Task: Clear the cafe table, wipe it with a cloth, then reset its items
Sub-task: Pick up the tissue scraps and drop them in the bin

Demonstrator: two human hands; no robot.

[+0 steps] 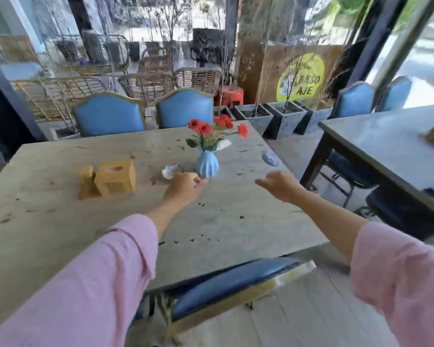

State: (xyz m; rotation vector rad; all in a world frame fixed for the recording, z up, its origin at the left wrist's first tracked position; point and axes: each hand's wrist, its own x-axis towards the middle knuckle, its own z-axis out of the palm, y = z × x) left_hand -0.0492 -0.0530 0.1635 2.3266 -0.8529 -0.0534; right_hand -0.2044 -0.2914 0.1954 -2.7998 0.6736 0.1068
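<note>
Clearing not started: vase [207,164], wooden box [115,180] on dirty counter [60,221]; left hand [183,187], right hand [278,185] fingers loosely curled, empty.

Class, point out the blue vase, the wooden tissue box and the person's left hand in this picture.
blue vase [207,163]: head view, on its ribbed body.
wooden tissue box [115,180]: head view, on its front face.
left hand [183,187]: head view, on its back.

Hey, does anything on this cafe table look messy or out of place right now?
Yes. Brown crumbs and leaf bits are scattered across the table top, mostly around the blue vase of red flowers. A crumpled white paper scrap lies behind the vase. Nothing looks tipped or spilled.
</note>
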